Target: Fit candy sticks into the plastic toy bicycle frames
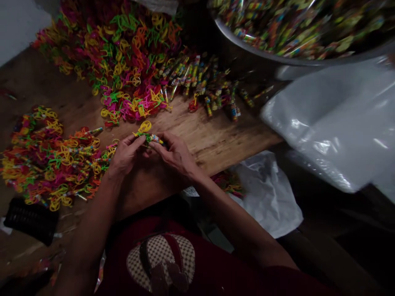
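My left hand (pixel 126 155) pinches a small plastic toy with a yellow ring (pixel 145 126) and a green part. From the right, my right hand (pixel 174 152) grips a small printed tube (pixel 156 139) against the green part, so both hands meet at the toy. Behind them on the wooden table (pixel 197 135) lies a large heap of loose pink, yellow, green and orange plastic pieces (pixel 123 61). Wrapped printed tubes (pixel 194 74) are spread to its right. At the left rests a pile of plastic pieces (pixel 61 160), some with tubes attached.
A big metal-rimmed basin (pixel 234 42) full of wrapped tubes stands at the top right. Below it are a shiny clear plastic bag (pixel 321 123) and a white bag (pixel 271 193) beyond the table's edge. A black basket-like object (pixel 31 220) sits at the lower left.
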A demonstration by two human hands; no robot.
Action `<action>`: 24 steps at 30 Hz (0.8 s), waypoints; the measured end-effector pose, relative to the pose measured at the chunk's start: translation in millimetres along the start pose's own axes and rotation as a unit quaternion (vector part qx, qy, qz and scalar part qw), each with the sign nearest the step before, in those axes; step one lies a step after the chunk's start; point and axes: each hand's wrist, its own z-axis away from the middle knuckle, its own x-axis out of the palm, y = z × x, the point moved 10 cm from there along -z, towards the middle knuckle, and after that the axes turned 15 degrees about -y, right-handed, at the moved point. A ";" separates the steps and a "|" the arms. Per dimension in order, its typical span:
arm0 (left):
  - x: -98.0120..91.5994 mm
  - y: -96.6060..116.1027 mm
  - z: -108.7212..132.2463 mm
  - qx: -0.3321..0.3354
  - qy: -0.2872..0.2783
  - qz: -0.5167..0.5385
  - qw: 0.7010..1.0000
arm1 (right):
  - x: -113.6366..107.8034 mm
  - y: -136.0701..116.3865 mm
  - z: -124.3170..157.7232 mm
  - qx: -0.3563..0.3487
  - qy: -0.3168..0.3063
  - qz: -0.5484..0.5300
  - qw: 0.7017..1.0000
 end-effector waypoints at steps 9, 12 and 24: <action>4.0 -9.2 -2.1 -0.052 -0.061 0.040 0.996 | -15.4 -10.6 7.3 -0.059 0.029 0.080 0.995; 8.3 -11.6 -0.4 -0.072 -0.090 0.031 0.993 | -15.0 -13.3 6.9 -0.075 0.018 0.073 0.994; 13.1 -28.4 9.9 -0.141 -0.098 0.050 0.984 | -7.2 -23.5 19.2 -0.167 -0.035 0.097 0.980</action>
